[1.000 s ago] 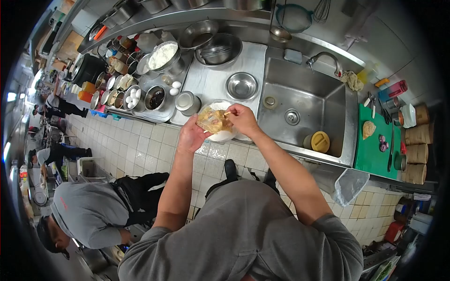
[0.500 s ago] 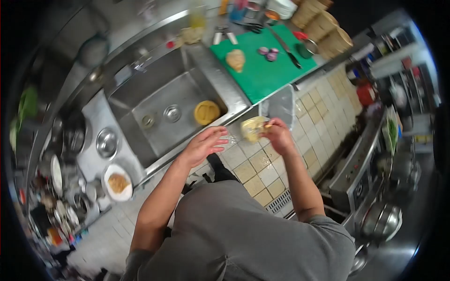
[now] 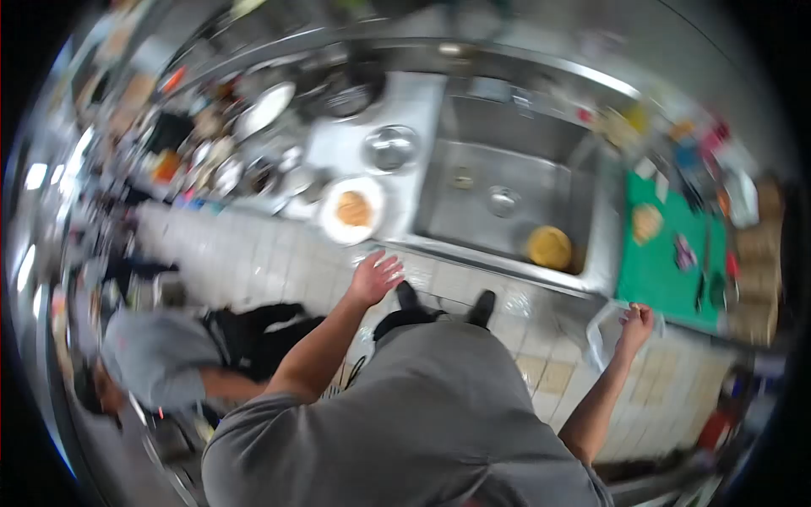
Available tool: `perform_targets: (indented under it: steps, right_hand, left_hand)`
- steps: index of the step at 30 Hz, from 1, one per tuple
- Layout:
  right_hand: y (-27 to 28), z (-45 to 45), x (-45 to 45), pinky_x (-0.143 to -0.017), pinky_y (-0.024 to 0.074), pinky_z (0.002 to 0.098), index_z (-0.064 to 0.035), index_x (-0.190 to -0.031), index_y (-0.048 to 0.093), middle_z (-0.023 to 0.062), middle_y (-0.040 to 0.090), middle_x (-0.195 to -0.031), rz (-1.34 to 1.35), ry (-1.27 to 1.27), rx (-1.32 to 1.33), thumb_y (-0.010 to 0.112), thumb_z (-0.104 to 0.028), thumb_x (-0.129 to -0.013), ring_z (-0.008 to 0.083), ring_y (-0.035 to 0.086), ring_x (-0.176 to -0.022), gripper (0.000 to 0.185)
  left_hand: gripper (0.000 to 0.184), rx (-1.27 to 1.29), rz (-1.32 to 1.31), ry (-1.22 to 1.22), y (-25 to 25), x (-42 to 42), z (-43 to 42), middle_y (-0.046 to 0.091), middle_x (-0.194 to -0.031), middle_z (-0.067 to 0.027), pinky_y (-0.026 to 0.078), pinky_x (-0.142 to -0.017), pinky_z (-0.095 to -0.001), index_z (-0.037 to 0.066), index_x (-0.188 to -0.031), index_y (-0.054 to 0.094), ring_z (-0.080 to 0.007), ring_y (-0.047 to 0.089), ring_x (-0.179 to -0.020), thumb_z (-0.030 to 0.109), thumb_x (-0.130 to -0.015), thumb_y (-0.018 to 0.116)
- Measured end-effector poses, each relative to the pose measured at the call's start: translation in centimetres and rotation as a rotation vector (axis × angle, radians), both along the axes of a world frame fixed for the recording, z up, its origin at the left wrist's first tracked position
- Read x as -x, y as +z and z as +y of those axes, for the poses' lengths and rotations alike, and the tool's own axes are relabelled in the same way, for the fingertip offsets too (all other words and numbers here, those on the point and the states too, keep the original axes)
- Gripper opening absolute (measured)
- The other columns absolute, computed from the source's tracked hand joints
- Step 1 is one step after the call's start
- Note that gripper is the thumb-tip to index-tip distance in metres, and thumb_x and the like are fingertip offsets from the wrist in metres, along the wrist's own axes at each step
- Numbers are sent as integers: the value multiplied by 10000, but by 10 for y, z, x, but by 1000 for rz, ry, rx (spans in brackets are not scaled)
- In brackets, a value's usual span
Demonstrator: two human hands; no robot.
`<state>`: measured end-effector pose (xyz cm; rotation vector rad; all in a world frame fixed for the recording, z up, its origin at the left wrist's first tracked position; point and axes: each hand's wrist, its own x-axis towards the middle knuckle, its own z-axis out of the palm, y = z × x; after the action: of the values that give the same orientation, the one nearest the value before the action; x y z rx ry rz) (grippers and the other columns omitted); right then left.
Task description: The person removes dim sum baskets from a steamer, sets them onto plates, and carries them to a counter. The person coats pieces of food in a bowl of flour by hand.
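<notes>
My left hand (image 3: 378, 277) is open in mid-air, fingers spread, holding nothing. It is in front of the counter edge, just below a white plate (image 3: 328, 221) with light-brown food (image 3: 353, 209) on it. Out to the right, my right hand (image 3: 637, 328) has its fingers curled, over or beside a clear plastic bag (image 3: 596, 336) at the counter's front edge. Blur hides whether anything is in those fingers. Just behind this hand lies a green cutting board (image 3: 655, 283) with a pale food piece (image 3: 647, 223), cut purple onion (image 3: 684, 252) and a knife (image 3: 702, 283).
A steel sink (image 3: 473, 215) with a yellow round object (image 3: 549, 247) in it lies ahead. A metal bowl (image 3: 391, 148) stands left of it. Crowded cookware fills the far left. Another person (image 3: 160, 355) is close behind on my left. Tiled floor (image 3: 253, 253) lies below.
The view has swung left, bringing the other person into sight. My hands have moved apart, the right toward the bag. The pale yellowish thing it held is no longer visible.
</notes>
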<state>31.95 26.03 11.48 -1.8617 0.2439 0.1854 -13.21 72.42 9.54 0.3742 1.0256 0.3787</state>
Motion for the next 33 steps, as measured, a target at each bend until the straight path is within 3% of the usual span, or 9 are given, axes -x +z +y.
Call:
perform_targets:
  steps: [1,6,8,12,14,21,25,30,33]
  right_hand:
    - [12,60,18,-612,514,258,-86,-1003,654,22,639,-898,-9,180,-72,616,-90,-907,119,629,-820,103]
    - [60,339,140,-626,491,251,-78,-999,661,-12,634,-858,-9,1018,-221,643,-44,-916,74,581,-739,92]
    - [84,433,210,-722,500,275,-59,-956,655,24,649,-839,-357,1220,-304,639,-82,-922,104,595,-781,44]
    - [85,538,290,-848,518,382,-41,-991,677,152,688,-1006,-579,1564,-38,597,-45,-862,282,647,-954,152]
    - [84,562,304,-918,502,445,-53,-1055,679,179,685,-1058,-603,1727,364,557,-34,-842,367,617,-1029,245]
    - [108,531,249,-989,485,419,-71,-1259,601,177,678,-1162,-534,1614,493,683,-133,-775,361,610,-1128,494]
    - [136,478,194,-916,517,429,-31,-1235,595,208,696,-1062,-301,1615,478,738,-203,-728,356,661,-1015,554]
    - [130,398,124,-833,529,421,-10,-1124,604,226,686,-997,-674,1382,635,752,-215,-711,370,669,-958,484]
    - [145,356,84,-867,520,430,-18,-1096,602,243,677,-1020,-399,1307,569,753,-235,-710,377,661,-986,468]
  left_hand:
    - [409,-67,11,215,6,12,11,564,-1295,-137,438,-1057,-538,45,-1316,452,-315,515,-1255,322,-1022,517]
    - [312,-214,-23,388,-22,36,56,602,-1149,-131,509,-969,-501,37,-1224,446,-296,607,-1089,241,-1011,546]
    - [262,-221,36,440,-26,33,63,618,-1060,-127,566,-892,-452,28,-1175,446,-271,659,-938,129,-975,581]
    - [273,-308,62,478,-23,37,77,614,-1049,-146,605,-855,-430,-12,-1179,425,-234,658,-905,45,-940,542]
    - [299,-320,105,438,-1,45,83,612,-1048,-149,614,-841,-422,-22,-1201,418,-224,656,-886,43,-936,541]
    - [383,-343,-6,128,50,24,74,590,-1049,-152,637,-809,-430,-38,-1271,399,-211,655,-856,35,-921,535]
    - [403,-374,-88,-55,72,-41,56,579,-1057,-162,640,-801,-419,-49,-1274,399,-239,669,-868,39,-911,551]
    - [420,-365,-159,-156,73,-131,8,613,-1076,-185,638,-750,-400,-51,-1287,407,-264,697,-878,40,-909,565]
    - [416,-304,-193,-202,75,-177,-24,613,-1080,-187,639,-747,-409,-54,-1276,405,-264,695,-872,36,-903,565]
